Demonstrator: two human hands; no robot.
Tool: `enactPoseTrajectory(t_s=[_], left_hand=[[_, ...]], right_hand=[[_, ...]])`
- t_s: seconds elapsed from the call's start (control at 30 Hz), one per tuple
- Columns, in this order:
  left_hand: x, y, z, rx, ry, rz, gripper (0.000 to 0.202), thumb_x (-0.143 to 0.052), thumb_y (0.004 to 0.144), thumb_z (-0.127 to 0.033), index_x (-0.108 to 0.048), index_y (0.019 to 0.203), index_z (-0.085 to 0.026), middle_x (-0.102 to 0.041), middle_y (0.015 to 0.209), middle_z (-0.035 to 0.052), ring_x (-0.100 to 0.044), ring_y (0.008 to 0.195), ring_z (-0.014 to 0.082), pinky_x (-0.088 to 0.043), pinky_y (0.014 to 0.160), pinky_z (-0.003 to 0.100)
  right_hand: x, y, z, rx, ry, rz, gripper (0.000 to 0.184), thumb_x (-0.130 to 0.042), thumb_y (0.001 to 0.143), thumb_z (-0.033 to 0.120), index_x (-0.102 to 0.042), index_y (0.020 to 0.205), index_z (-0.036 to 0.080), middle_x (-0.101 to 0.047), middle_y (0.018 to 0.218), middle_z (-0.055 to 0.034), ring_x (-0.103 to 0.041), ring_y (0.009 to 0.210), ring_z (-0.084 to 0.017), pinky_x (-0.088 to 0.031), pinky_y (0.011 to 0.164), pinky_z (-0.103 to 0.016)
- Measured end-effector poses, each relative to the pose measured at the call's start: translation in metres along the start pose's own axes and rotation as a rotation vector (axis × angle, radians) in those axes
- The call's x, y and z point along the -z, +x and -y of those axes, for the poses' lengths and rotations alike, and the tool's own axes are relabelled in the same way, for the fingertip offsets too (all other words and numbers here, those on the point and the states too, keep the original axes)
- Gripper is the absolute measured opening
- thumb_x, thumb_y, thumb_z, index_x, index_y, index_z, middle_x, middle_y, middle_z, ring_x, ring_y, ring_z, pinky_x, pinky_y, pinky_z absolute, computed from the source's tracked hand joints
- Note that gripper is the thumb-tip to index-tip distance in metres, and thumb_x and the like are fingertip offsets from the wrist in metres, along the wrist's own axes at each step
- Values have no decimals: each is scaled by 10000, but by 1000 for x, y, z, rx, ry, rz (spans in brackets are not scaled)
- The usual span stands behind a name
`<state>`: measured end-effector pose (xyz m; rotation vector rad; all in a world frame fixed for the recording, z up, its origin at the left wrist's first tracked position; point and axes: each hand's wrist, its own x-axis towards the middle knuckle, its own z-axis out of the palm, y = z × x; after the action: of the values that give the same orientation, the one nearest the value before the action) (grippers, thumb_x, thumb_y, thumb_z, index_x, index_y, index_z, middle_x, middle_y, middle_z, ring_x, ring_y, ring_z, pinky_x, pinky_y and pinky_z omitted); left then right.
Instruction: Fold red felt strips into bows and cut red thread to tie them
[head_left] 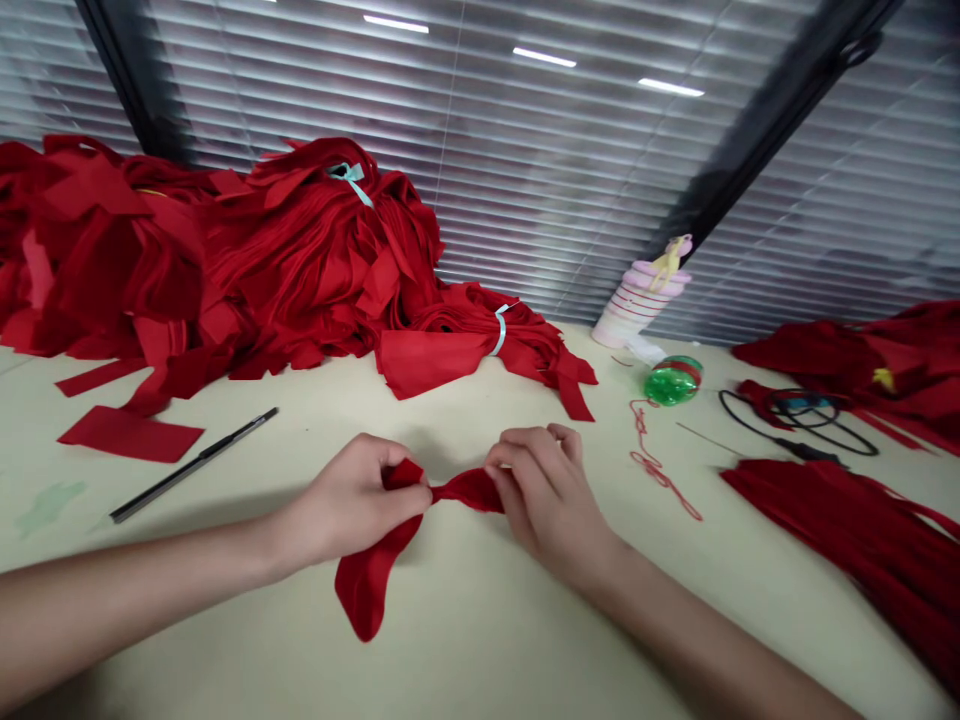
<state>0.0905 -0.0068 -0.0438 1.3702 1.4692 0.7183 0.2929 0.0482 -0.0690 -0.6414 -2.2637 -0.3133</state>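
A strip of red fabric [375, 575] is stretched between both hands just above the pale table [465, 650]. My left hand [352, 505] pinches its twisted middle, and one end hangs down toward me. My right hand [544, 490] is closed on the other end, with the fingers curled over the cloth. The two hands are a few centimetres apart.
A large heap of red fabric pieces [217, 250] and a tied bundle [480, 345] fill the back left. A black ruler-like tool [195, 465] lies left. A red thread [660, 465], green spool [673, 381], stacked pink tape rolls [637, 300], black cable [795, 420] and more red strips [862, 530] lie right.
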Motion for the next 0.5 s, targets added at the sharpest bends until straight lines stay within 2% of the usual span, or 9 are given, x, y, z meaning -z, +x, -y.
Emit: enactPoseTrajectory(t_s=[0.17, 0.33, 0.43, 0.5], left_hand=[[2, 5, 6, 37, -12, -26, 142, -536, 695, -262, -561, 658, -128, -474, 499, -30, -396, 435, 62, -275, 392, 163], [-3, 1, 9, -63, 63, -27, 140, -522, 724, -259, -557, 683, -130, -441, 525, -42, -387, 480, 68, -318, 435, 176], [-6, 0, 12, -249, 255, -68, 120, -490, 752, -222, -554, 692, -142, -433, 550, -43, -390, 514, 76, -345, 482, 191], [-6, -1, 15, -493, 458, -133, 106, -475, 768, -172, -557, 707, -145, -486, 601, -28, -430, 553, 87, -374, 535, 208]], right_hand=[[2, -2, -18, -107, -35, -59, 80, -468, 855, 93, -486, 902, 156, -556, 856, -70, -530, 824, -177, -359, 752, -351], [5, -2, 0, -71, 46, -78, 238, -542, 828, 151, -492, 1061, 143, -558, 932, -100, -532, 885, -197, -402, 747, -345], [5, -2, 11, -17, 123, -39, 282, -560, 809, 149, -520, 1088, 141, -565, 967, -106, -537, 889, -196, -403, 749, -350], [4, -2, 13, -14, 181, 19, 304, -551, 815, 164, -534, 1118, 143, -565, 1026, -112, -543, 926, -199, -399, 768, -355]])
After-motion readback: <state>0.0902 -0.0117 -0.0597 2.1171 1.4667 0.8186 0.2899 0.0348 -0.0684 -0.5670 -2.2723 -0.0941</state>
